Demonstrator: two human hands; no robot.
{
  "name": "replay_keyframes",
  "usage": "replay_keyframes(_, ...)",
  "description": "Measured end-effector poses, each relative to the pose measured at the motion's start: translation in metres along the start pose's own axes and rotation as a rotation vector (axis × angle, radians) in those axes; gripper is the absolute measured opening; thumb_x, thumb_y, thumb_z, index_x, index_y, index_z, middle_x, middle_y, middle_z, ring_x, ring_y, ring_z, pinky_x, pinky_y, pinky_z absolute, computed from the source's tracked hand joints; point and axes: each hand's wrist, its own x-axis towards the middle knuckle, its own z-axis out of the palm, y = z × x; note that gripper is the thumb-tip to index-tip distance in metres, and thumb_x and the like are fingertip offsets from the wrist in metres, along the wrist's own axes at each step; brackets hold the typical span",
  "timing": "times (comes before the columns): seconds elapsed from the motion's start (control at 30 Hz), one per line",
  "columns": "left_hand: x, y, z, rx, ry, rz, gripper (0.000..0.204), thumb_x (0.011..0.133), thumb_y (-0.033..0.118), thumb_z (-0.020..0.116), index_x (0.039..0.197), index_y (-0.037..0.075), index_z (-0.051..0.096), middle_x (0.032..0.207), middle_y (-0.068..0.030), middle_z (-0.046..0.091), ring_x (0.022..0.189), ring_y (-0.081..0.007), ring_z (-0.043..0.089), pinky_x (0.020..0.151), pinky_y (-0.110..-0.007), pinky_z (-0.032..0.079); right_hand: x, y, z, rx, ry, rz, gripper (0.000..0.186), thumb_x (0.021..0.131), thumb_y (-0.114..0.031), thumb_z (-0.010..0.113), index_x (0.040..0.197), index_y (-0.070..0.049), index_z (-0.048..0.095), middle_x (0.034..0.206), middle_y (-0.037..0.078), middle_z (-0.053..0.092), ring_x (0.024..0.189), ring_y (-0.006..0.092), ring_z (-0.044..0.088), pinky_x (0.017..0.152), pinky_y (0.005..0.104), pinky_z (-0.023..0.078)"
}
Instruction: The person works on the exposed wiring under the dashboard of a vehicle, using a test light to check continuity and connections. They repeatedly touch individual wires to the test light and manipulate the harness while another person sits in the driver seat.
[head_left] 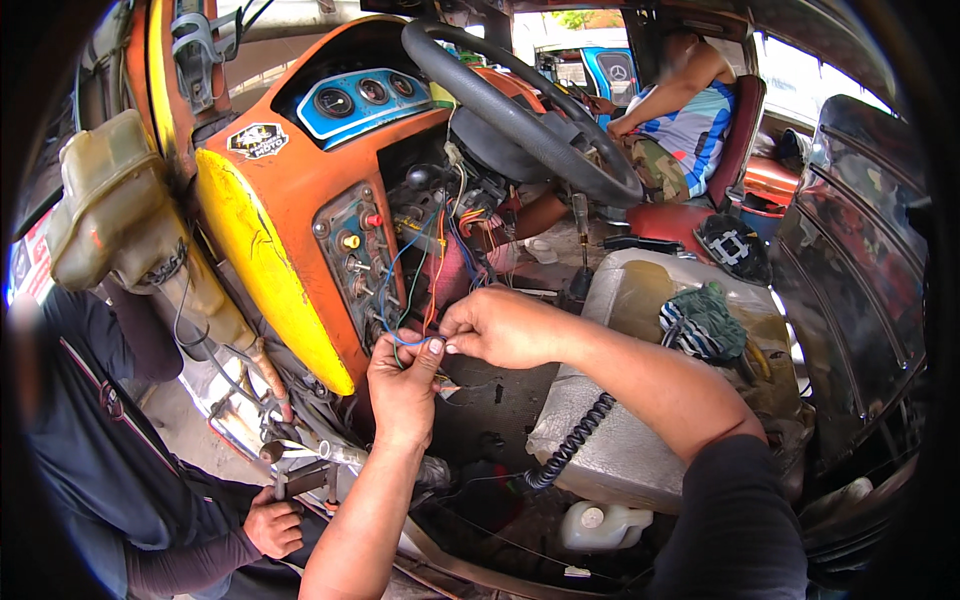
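Blue wire (383, 306) between fingertips (436, 346): left hand (402, 392), right hand (508, 326)

Pinched between the left grip (402, 390) and right grip (498, 326), the blue wire (383, 300) is partly covered — its end too small to tell. Gauge (373, 91) markings are unreadable; the seated person's (702, 125) head is blurred — the left forearm (362, 520) cut off below.
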Motion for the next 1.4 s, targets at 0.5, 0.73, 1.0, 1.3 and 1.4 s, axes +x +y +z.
replay_keyframes(0.5,-0.004,0.040,-0.020,-0.264,-0.113,-0.434,0.016,0.111,0.030,0.052,0.107,0.015,0.058,0.083,-0.0023,0.065,0.063,-0.0067,0.052,0.048,-0.021,0.036,0.006,0.036,-0.023,-0.131,0.057,0.253,0.039,0.102,-0.040,0.067,0.096,-0.002,0.076,0.071,0.006,0.070,0.062,0.0140,0.065,0.059,0.0339,0.053)
replay_keyframes(0.73,-0.025,0.017,-0.005,-0.044,-0.324,-0.458,0.016,0.113,0.029,0.051,0.115,0.014,0.057,0.117,-0.0086,0.074,0.097,-0.0148,0.071,0.074,-0.032,0.058,0.011,0.036,0.009,0.606,-0.044,0.236,0.033,0.107,-0.032,0.064,0.116,-0.001,0.071,0.089,0.004,0.072,0.063,0.0094,0.063,0.055,0.0254,0.051)
replay_keyframes(1.0,-0.019,0.004,-0.030,0.084,-0.166,-0.394,0.018,0.113,0.025,0.051,0.116,0.010,0.061,0.126,-0.0100,0.073,0.118,-0.0200,0.068,0.097,-0.037,0.054,0.005,0.026,-0.005,0.575,-0.077,0.348,0.014,0.104,-0.012,0.064,0.103,0.002,0.065,0.089,0.010,0.073,0.071,0.0137,0.071,0.061,0.0283,0.060)
replay_keyframes(1.3,-0.022,-0.008,-0.058,0.009,-0.333,-0.457,0.024,0.112,0.025,0.055,0.117,0.003,0.065,0.092,-0.0071,0.072,0.080,-0.0143,0.070,0.076,-0.029,0.059,0.003,0.009,-0.008,0.381,-0.160,0.473,0.016,0.105,-0.019,0.064,0.102,-0.003,0.062,0.074,0.008,0.072,0.058,0.0143,0.069,0.049,0.0255,0.052)
replay_keyframes(1.4,-0.026,-0.021,-0.057,0.124,-0.351,-0.390,0.025,0.113,0.026,0.053,0.116,0.004,0.066,0.089,-0.0064,0.071,0.078,-0.0135,0.069,0.075,-0.028,0.059,0.004,0.014,-0.006,0.316,-0.179,0.430,0.012,0.104,-0.014,0.066,0.101,-0.003,0.062,0.069,0.004,0.068,0.052,0.0099,0.060,0.047,0.0248,0.046)
